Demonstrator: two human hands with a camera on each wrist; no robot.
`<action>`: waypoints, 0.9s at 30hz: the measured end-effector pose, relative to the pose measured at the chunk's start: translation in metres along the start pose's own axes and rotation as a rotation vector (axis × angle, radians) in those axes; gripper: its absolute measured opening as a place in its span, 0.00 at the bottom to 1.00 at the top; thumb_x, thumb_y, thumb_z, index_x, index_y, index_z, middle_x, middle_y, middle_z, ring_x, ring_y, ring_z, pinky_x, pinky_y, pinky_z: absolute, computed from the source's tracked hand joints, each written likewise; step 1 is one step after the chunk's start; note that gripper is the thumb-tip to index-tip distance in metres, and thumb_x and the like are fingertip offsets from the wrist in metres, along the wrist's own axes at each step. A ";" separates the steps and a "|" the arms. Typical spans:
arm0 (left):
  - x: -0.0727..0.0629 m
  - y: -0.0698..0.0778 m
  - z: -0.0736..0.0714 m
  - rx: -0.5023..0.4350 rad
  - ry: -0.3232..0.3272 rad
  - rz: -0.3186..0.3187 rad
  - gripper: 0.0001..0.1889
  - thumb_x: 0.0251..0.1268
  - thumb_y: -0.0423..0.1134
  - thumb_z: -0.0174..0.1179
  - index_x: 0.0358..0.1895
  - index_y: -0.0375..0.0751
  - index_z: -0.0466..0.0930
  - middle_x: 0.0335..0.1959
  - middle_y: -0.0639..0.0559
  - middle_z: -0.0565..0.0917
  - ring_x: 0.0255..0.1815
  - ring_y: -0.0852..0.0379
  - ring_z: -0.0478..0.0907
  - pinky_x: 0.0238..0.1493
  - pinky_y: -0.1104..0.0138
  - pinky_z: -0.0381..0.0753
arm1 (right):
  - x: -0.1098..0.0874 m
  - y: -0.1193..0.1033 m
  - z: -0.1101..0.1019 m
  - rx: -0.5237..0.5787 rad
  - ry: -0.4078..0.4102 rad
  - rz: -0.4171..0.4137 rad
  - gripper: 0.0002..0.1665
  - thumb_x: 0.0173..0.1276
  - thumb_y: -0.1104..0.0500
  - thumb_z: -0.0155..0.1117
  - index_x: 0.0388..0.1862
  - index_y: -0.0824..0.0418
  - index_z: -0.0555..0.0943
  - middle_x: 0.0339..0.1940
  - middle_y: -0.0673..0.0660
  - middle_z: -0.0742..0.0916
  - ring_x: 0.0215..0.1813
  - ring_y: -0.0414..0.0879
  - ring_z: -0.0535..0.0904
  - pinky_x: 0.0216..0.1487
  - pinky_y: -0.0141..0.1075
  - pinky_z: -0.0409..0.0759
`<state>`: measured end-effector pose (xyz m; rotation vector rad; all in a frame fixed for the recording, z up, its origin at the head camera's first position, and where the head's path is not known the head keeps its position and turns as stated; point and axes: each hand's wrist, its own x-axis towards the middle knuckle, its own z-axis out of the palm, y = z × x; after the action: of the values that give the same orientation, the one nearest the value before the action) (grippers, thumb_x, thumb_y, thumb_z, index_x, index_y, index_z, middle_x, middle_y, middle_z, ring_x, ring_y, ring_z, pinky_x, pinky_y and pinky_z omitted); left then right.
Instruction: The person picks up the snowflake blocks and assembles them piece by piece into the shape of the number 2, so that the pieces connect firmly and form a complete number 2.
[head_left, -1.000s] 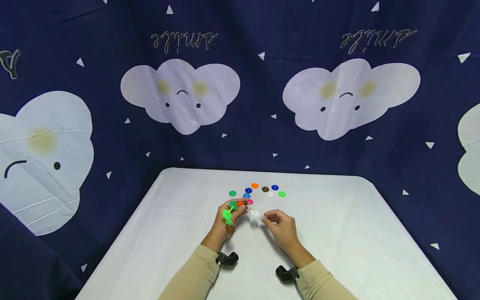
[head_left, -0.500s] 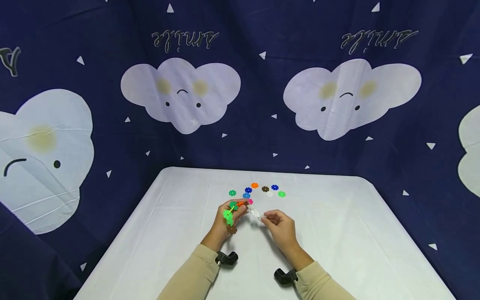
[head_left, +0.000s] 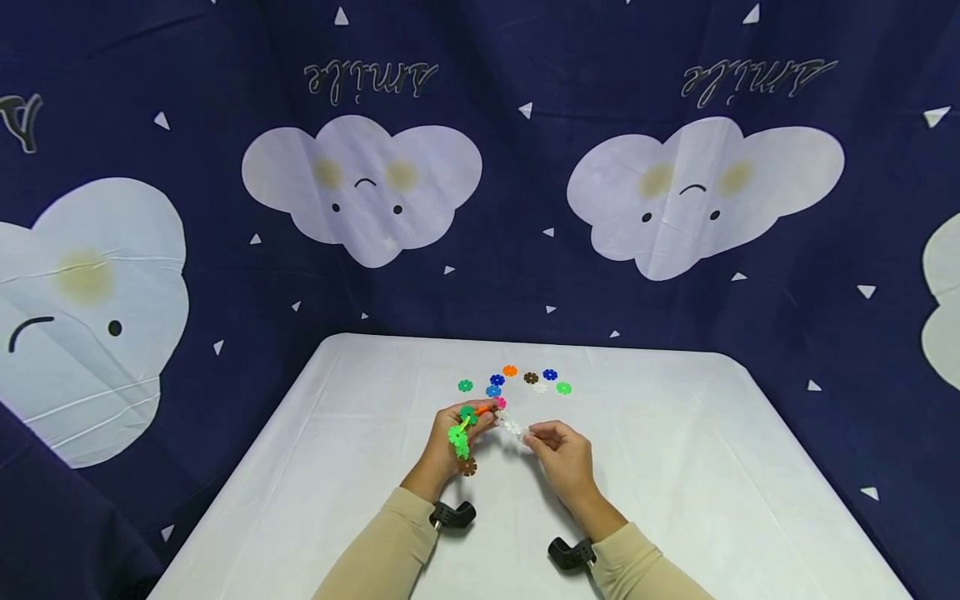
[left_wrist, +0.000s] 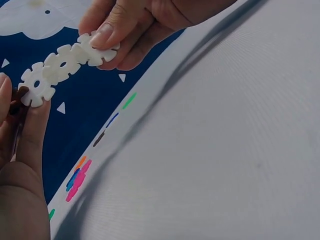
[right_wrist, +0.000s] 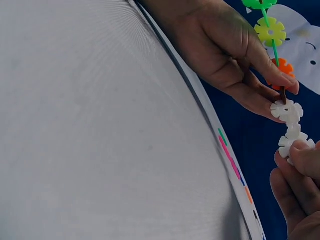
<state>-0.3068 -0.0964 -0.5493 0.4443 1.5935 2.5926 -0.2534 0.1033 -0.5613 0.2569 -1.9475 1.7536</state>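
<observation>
A chain of interlocking flower-shaped plastic discs spans both hands over the table. My left hand (head_left: pixel 442 446) pinches it near a brown disc (left_wrist: pixel 20 95), between thumb and fingers. From there several white discs (left_wrist: pixel 62 64) lead to my right hand (head_left: pixel 567 462), whose thumb and fingers pinch the end white disc (right_wrist: pixel 286 146). On the left hand's other side the chain continues with an orange disc (right_wrist: pixel 283 69), a yellow disc (right_wrist: pixel 270 32) and green discs (head_left: pixel 457 437). Another brown disc (head_left: pixel 468 467) hangs at its lower end. Fingers partly hide the joints.
Loose discs lie flat beyond the hands on the white table (head_left: pixel 675 467): a green disc (head_left: pixel 466 386), an orange disc (head_left: pixel 510 371), a brown disc (head_left: pixel 531 378), a pink disc (head_left: pixel 500 402) and several others. A dark blue cloth (head_left: pixel 510 275) with clouds hangs behind.
The chain's green and brown end has swung slightly right and down below the left hand. The white part has shifted slightly right. Both hands keep their grip almost in place.
</observation>
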 end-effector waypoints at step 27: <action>-0.009 0.009 0.010 0.106 -0.274 0.090 0.34 0.74 0.19 0.56 0.80 0.24 0.54 0.73 0.19 0.65 0.71 0.31 0.71 0.64 0.62 0.79 | -0.007 -0.041 0.011 -0.031 0.070 -0.093 0.09 0.60 0.81 0.73 0.39 0.79 0.85 0.33 0.73 0.89 0.32 0.68 0.88 0.34 0.29 0.86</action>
<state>-0.2945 -0.0933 -0.5391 0.8559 1.6525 2.3854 -0.2313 0.0846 -0.5294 0.2675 -1.8815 1.6494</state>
